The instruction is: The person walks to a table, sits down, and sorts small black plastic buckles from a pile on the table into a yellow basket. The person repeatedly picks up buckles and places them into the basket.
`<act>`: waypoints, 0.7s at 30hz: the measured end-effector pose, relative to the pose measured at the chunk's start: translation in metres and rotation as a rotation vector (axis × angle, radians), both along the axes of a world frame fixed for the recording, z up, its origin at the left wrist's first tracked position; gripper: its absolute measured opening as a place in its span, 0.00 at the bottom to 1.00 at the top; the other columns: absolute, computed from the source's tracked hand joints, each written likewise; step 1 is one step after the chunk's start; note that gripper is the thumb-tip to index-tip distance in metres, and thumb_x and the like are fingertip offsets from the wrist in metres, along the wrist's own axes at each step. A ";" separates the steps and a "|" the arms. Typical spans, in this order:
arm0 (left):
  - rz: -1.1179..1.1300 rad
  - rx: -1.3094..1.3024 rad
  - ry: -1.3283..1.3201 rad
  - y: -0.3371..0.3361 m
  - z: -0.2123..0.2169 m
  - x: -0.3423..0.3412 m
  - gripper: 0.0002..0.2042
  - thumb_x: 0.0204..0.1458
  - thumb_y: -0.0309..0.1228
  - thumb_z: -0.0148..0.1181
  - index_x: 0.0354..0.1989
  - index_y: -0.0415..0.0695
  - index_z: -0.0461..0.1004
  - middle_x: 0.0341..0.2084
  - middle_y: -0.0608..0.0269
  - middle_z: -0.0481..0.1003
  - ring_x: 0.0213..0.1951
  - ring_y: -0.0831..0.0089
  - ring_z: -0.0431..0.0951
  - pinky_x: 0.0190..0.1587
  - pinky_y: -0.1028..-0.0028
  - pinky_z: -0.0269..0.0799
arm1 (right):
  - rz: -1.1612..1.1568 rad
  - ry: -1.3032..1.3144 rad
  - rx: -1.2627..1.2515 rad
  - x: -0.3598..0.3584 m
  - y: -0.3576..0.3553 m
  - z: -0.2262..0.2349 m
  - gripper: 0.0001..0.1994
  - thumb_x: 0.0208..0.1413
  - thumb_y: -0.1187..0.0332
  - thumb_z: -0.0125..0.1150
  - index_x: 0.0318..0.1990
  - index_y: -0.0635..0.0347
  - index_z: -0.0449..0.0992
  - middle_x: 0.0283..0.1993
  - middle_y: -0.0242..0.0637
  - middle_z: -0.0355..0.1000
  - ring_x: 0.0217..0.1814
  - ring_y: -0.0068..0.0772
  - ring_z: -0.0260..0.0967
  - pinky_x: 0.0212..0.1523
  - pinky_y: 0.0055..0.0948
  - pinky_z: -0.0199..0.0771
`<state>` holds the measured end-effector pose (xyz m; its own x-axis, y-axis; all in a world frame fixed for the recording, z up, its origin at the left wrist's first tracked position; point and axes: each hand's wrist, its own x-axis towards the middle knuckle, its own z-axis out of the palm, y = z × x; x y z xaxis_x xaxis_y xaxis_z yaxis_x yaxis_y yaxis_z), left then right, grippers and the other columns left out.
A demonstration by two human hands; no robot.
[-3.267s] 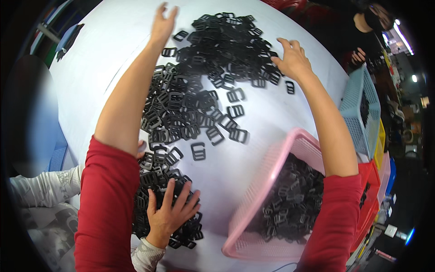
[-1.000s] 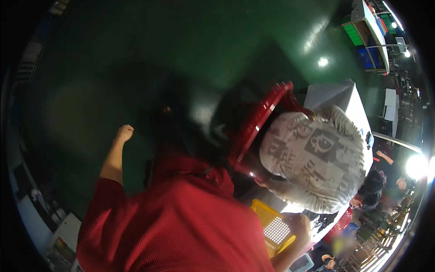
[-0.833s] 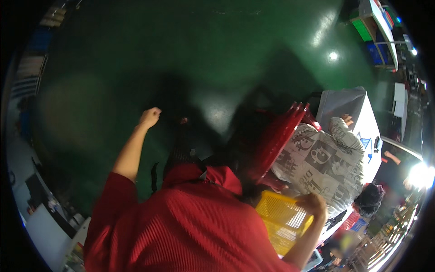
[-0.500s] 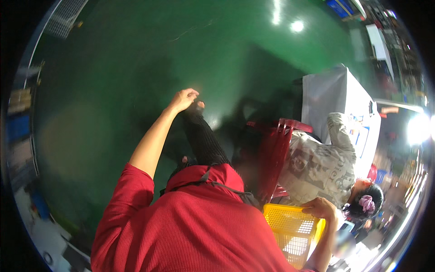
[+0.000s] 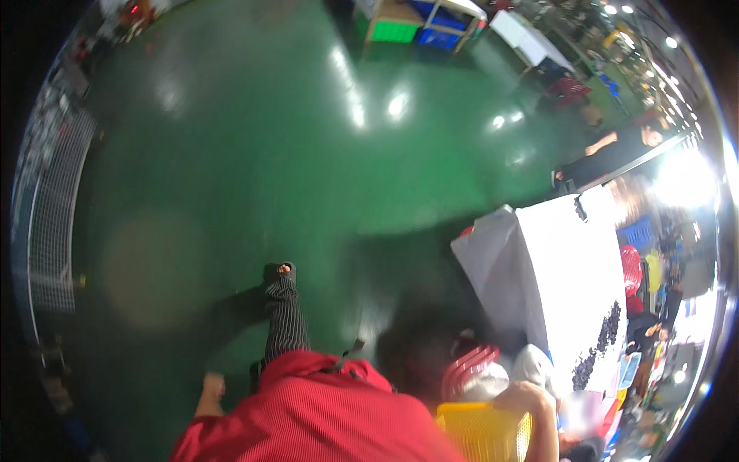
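Note:
My right hand (image 5: 531, 397) grips the top rim of a yellow plastic basket (image 5: 483, 433) held against my red-sleeved body at the lower right. My left hand (image 5: 209, 383) hangs low at my left side over the green floor; it is small and blurred, with nothing visible in it. My leg in striped trousers (image 5: 285, 327) steps forward, with the foot (image 5: 286, 269) on the floor. Just above the basket sits a red ribbed plastic item (image 5: 468, 368).
A white-covered table (image 5: 573, 269) stands to my right, with a heap of black plastic buckles (image 5: 599, 346) on its near end. Another person (image 5: 616, 150) stands beyond it. Coloured crates (image 5: 419, 23) line the far wall. Shiny green floor (image 5: 254, 154) spreads ahead.
I have turned from the buckle-covered table toward the floor. My right hand now holds a yellow basket. My left arm has dropped from raised to my side. The view keeps swinging.

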<state>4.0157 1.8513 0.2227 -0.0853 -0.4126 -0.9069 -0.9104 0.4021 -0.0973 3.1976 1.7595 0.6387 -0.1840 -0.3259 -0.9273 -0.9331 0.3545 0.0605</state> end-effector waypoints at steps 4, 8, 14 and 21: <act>0.280 0.075 -0.085 -0.240 -0.026 -0.005 0.14 0.54 0.35 0.50 0.39 0.41 0.78 0.38 0.50 0.78 0.42 0.56 0.77 0.42 0.59 0.73 | 0.141 -0.019 0.210 0.004 -0.147 -0.047 0.15 0.52 0.54 0.58 0.45 0.44 0.82 0.43 0.34 0.79 0.45 0.35 0.76 0.45 0.32 0.75; -0.067 -0.190 -0.025 -0.603 -0.065 -0.093 0.14 0.53 0.35 0.50 0.40 0.39 0.77 0.41 0.47 0.77 0.46 0.52 0.77 0.46 0.55 0.73 | -0.120 0.015 0.010 0.004 -0.297 0.019 0.17 0.52 0.52 0.57 0.47 0.40 0.80 0.47 0.31 0.78 0.50 0.35 0.74 0.51 0.32 0.73; 0.571 -0.754 1.014 -1.117 0.036 -0.421 0.12 0.58 0.34 0.48 0.37 0.41 0.77 0.26 0.58 0.77 0.27 0.71 0.78 0.31 0.70 0.73 | -0.377 0.228 -0.207 -0.098 -0.497 0.111 0.14 0.53 0.57 0.59 0.47 0.43 0.81 0.43 0.29 0.79 0.43 0.29 0.77 0.47 0.31 0.76; 0.503 -0.323 1.338 -1.259 0.030 -0.698 0.08 0.60 0.30 0.48 0.41 0.43 0.74 0.27 0.63 0.75 0.25 0.74 0.74 0.27 0.71 0.69 | -0.613 0.173 -1.269 -0.286 -0.671 0.095 0.16 0.57 0.68 0.60 0.53 0.58 0.75 0.31 0.37 0.77 0.31 0.24 0.72 0.37 0.26 0.74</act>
<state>3.3180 0.5922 0.2526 -0.5599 -0.8178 -0.1333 -0.4267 0.1467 0.8924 2.9111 1.0884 0.7333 -0.6771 -0.7356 -0.0214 -0.6282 0.5929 -0.5038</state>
